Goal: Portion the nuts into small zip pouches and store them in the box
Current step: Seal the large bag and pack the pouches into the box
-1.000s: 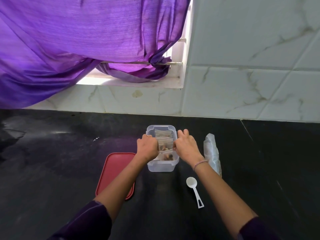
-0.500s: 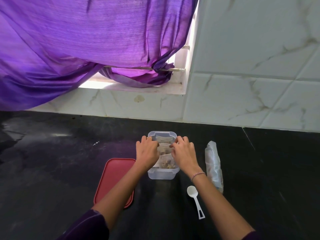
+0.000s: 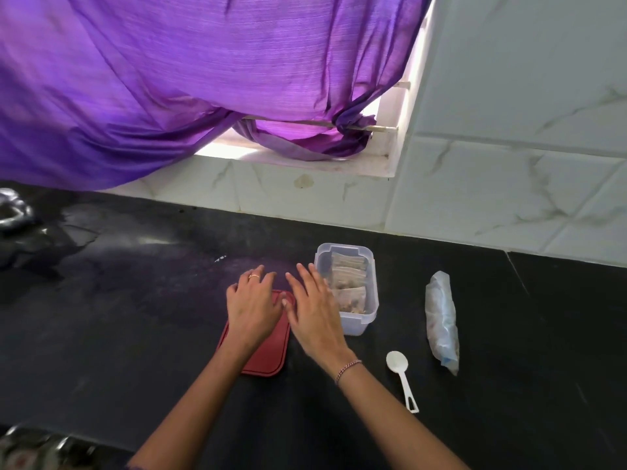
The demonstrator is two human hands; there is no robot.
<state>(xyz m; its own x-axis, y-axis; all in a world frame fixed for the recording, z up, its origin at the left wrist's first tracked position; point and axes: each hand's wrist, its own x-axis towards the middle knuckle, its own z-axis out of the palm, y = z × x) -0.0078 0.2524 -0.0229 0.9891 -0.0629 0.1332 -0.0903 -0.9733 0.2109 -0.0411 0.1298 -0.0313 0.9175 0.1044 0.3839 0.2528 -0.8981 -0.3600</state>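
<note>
A clear plastic box (image 3: 372, 293) stands on the black counter with several small zip pouches of nuts (image 3: 349, 283) stacked inside. Its red lid (image 3: 268, 357) lies flat just left of it. My left hand (image 3: 252, 307) is over the far end of the lid with fingers spread and straight. My right hand (image 3: 314, 310) hovers between lid and box, fingers straight, holding nothing. A white plastic spoon (image 3: 402, 376) lies to the right of my right wrist. A clear bag (image 3: 441, 323) lies further right.
The white tiled wall (image 3: 509, 164) and a window sill with a purple curtain (image 3: 169, 79) run behind the counter. A shiny metal object (image 3: 13, 212) sits at the far left edge. Something patterned shows at the bottom left corner.
Both hands have left the box and moved left over the red lid. The pouches now lie in the box untouched. My view has shifted, so the box appears further right.
</note>
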